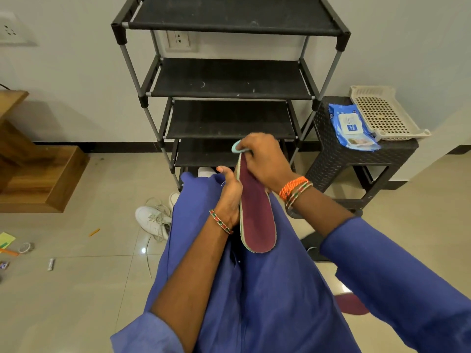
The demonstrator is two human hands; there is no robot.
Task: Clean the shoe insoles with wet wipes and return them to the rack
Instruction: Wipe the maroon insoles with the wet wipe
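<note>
Black fabric shelves on grey metal tubes made up the shoe rack [229,80], which stood against the white wall, and 4 tiers of it were seen. To its right a dark woven-pattern stool [356,159] carried a beige perforated tray [384,113] and, touching the tray's left side, a blue pack of wet wipes [353,127] lying flat. Blue cloth [254,289] was spread over the person's lap across the lower middle of the view. A wooden step [38,179] was seen at the left edge, and a white sneaker [151,220] with loose laces lay on the tiled floor just left of the lap.

A maroon insole [257,212] with a pale edge was held above the lap, in front of the lowest shelf, its toe end pointing toward the rack. The left hand [229,194] was curled round the insole's left edge near the middle, thumb raised toward the toe. The right hand [265,161] was closed over the toe end, fingers bent and pinching a small pale green piece [238,147] against the tip; whether that piece was a wipe could not be told. Beaded bangles were worn on both wrists, with an orange thread band [293,187] on the right. A part of another maroon object [353,305] lay on the floor under the right sleeve.
</note>
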